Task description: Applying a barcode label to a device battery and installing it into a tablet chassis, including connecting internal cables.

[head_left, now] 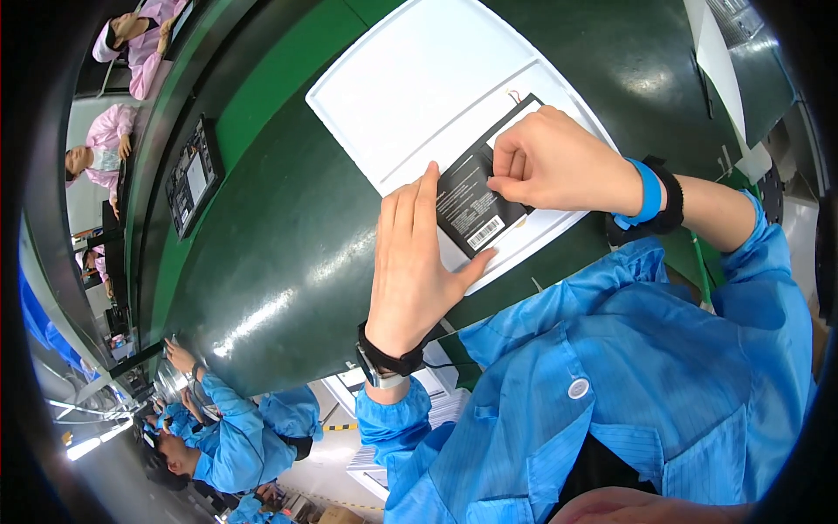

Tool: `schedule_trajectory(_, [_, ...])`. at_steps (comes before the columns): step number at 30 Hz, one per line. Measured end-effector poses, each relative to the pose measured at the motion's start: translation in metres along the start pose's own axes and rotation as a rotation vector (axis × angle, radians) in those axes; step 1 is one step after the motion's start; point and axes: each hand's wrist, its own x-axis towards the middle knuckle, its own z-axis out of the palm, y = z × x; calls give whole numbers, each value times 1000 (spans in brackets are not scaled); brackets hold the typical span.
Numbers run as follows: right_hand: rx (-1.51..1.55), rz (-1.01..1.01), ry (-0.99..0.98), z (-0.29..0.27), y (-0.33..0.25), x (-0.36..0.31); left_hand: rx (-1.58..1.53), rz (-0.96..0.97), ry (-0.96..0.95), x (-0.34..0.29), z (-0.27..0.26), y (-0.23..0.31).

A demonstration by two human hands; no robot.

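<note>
So the thing in play here is a flat black battery pack point(461, 199) with a barcode point(484, 231) on it, lying face up in a white tray point(410, 87), in the half of that tray closer to the desk's point(271, 253) near edge. The relation that matters most, imo: the pack lies right under the curled fingers of the right hand point(567, 166), which come in from its right end, while the left hand point(403, 249) sits at the left short end like a bracket. Left fingers are straight and the thumb is spread well away from them, index by the far left corner, thumb by the near left corner; touching or just beside, hard to swear to either. Right thumb and index are bent in toward each other over the printed face, but honestly I can't tell if they've got something pinched between them. Neither hand is really "nearer", since both are at the pack, though the right covers more of it. Long axis goes left to right, roughly along the desk's near edge and in line with the tray's ridge. Barcode end points left, and some thin wires point(514, 94) show beside the far long side, toward the right end.
</note>
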Motion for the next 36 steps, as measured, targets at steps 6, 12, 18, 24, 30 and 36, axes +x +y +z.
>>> schedule_trajectory(6, [-367, -412, 216, 14, -12, -33, -2, -20, 25, 2, 7, 5])
schedule_trajectory(12, [-495, -608, 351, -13, -43, -64, -30, 69, 78, -1, 9, -3])
schedule_trajectory(18, [155, -98, 160, -22, -8, -36, 170, -13, 76, -30, -11, -2])
schedule_trajectory(24, [371, 192, 63, -1, -2, -13, 107, -50, 21, -52, 13, -3])
schedule_trajectory(30, [362, 224, 75, 7, 4, -11, 58, -96, 21, -61, 27, -7])
schedule_trajectory(36, [351, 240, 68, 7, 4, -10, 54, -83, 33, -63, 31, -12])
